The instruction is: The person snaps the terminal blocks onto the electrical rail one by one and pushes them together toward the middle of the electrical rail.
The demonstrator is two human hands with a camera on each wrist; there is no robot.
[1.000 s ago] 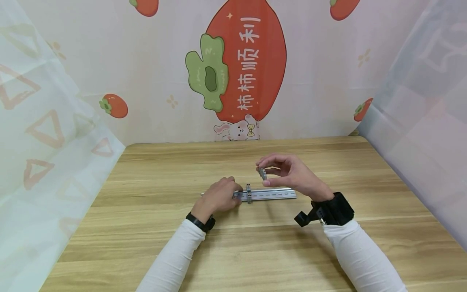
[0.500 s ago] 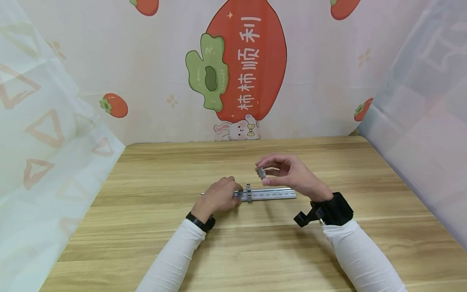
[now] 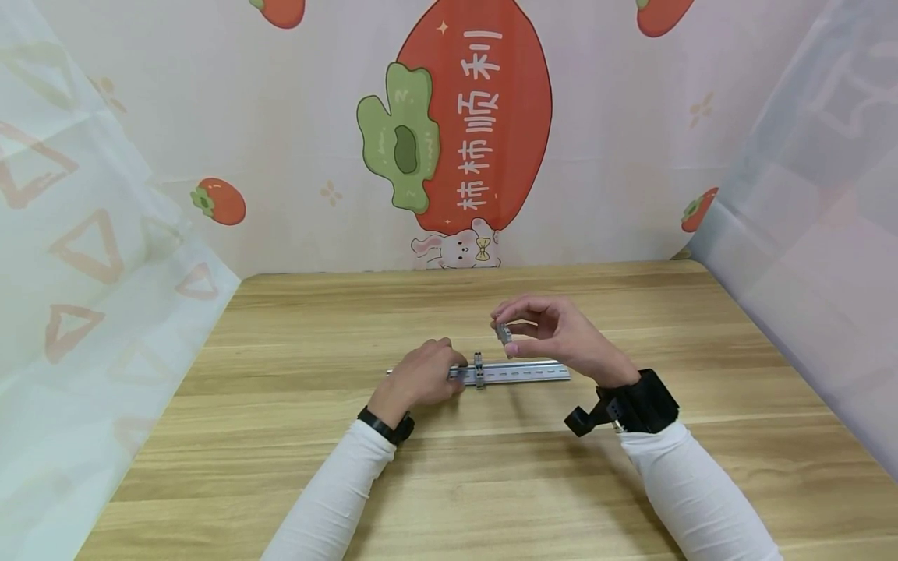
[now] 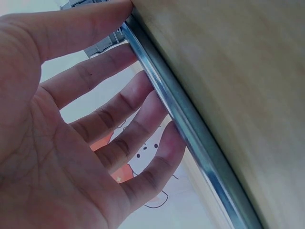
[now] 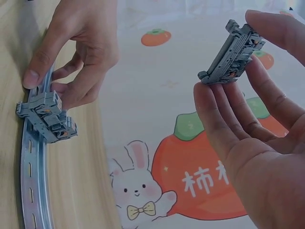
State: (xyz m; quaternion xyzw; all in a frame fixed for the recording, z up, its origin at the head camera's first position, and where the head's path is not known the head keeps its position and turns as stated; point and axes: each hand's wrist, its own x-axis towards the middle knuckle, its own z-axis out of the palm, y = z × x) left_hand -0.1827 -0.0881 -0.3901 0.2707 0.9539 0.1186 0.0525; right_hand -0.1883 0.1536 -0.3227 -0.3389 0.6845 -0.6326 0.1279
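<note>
1. Your left hand (image 3: pixel 423 375) is clamped on the metal rail (image 3: pixel 522 374), the thumb on one long side and the fingers on the other; the left wrist view shows the fingertips touching its edge.
2. The rail lies across the wooden table (image 3: pixel 456 499), running roughly left to right before you. A row of slots (image 5: pixel 29 169) marks its face, and its right end extends well past your left hand.
3. A grey block (image 3: pixel 479 372) sits crosswise on the rail, just to the right of your left thumb and fingers. Its contoured side, with small orange details, shows in the right wrist view.
4. Your right hand (image 3: pixel 561 331) is clamped on a second grey piece (image 5: pixel 232 57), pinched between thumb and fingertips. This piece is tilted, raised above the table, and apart from the rail; in the head view it appears to the right of the seated block.
5. A black band (image 3: pixel 382 427) encircles your left wrist; a bulkier black mount (image 3: pixel 640 401) encircles your right. White sleeves (image 3: pixel 330 491) cover both forearms.
6. Behind the table stands a pale backdrop (image 3: pixel 302 117) printed with a large orange-red persimmon (image 3: pixel 519 132), Chinese characters (image 3: pixel 479 121) and, at its foot, a rabbit (image 3: pixel 459 251) wearing a yellow bow.
</note>
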